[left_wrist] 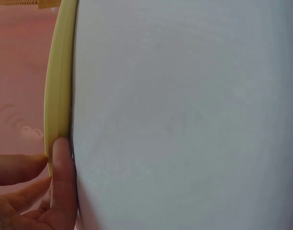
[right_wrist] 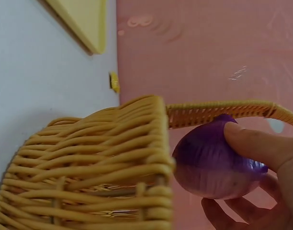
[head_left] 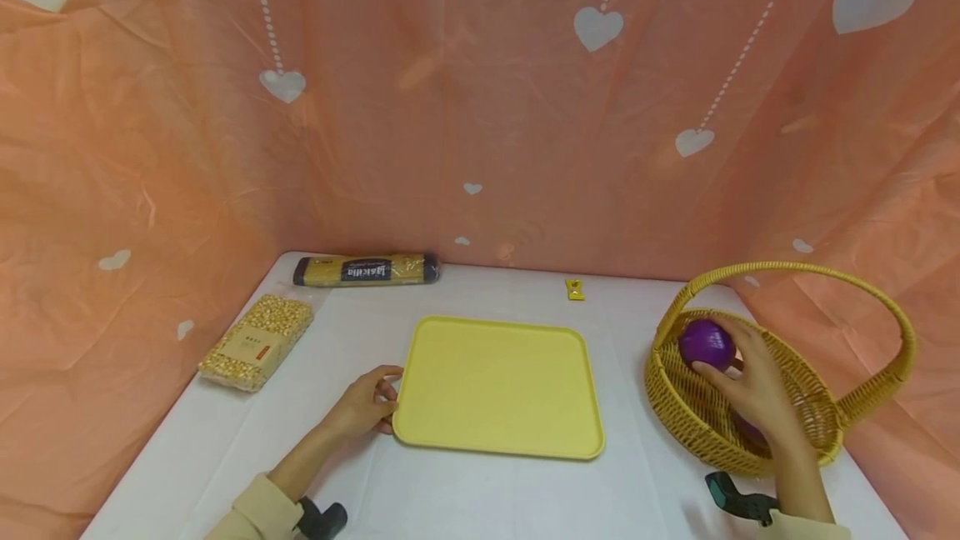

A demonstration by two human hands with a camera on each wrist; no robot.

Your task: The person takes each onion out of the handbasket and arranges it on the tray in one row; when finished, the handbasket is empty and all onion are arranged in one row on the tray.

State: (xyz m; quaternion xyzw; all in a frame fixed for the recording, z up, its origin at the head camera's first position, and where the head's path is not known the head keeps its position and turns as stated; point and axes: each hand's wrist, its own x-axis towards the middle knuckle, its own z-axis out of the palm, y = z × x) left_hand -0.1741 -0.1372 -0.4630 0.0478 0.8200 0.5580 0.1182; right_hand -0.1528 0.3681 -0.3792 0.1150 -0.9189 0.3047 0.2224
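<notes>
My right hand (head_left: 753, 377) grips a purple onion (head_left: 707, 344), thumb on one side and fingers on the other. In the right wrist view the onion (right_wrist: 216, 160) shows a pointed tip and a paler lower half, just past the rim of the wicker basket (right_wrist: 89, 167). The head view has it over the inside of that basket (head_left: 690, 432). Another purple item (head_left: 750, 430) lies lower in the basket, partly hidden by my right forearm. My left hand (head_left: 363, 402) holds the left edge of a yellow tray (head_left: 498, 390), fingertips at its rim (left_wrist: 58, 86).
A bag of yellow kernels (head_left: 258, 342) lies at the table's left. Along the back are a pack of spaghetti (head_left: 366, 270) and a small yellow wrapped packet (head_left: 574, 289). The basket's tall handle (head_left: 810, 269) arches above its right side. An orange curtain with hearts (head_left: 480, 107) hangs behind.
</notes>
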